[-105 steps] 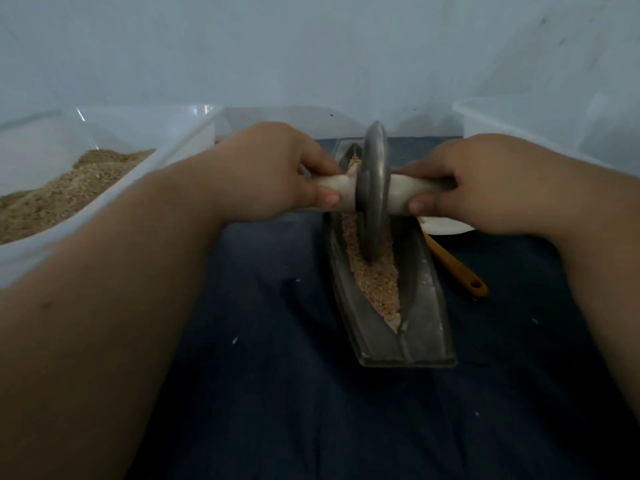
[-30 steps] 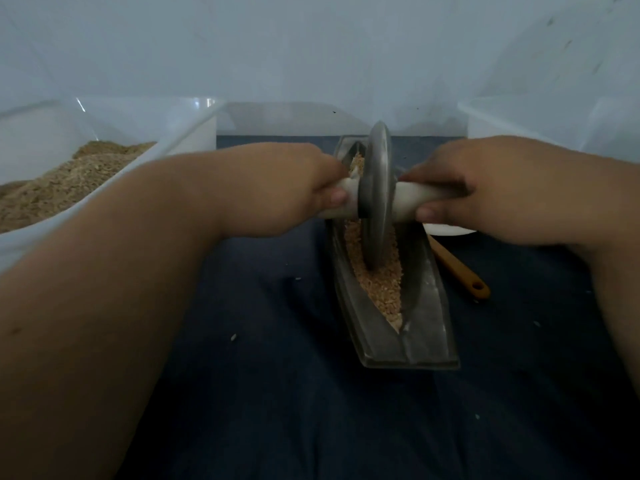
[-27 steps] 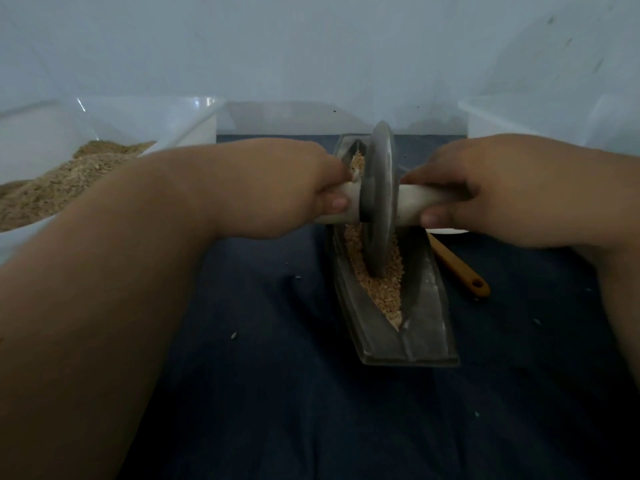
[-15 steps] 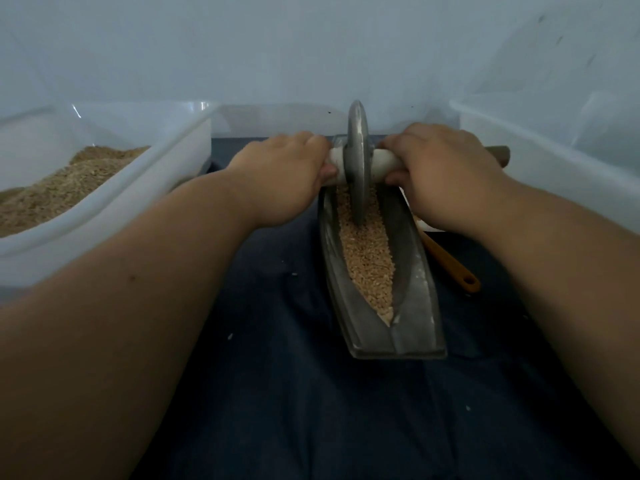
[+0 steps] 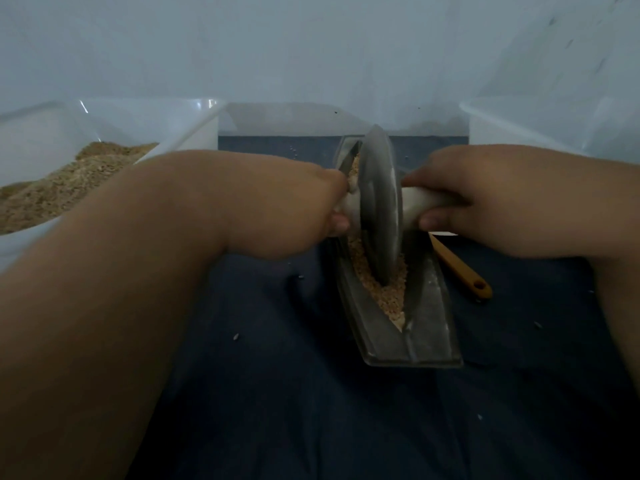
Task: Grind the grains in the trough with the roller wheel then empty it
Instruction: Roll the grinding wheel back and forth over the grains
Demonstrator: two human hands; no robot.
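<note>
Wheel is rolled back along trough, handle clenched by left grip and right grip; even pressure is advised.

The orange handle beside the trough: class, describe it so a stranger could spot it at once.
Find the long metal trough on the dark blue cloth. Right of it an orange handle lies on the cloth, its far end hidden behind the right hand. Nothing else there is orange, and its near end has a hole.
</note>
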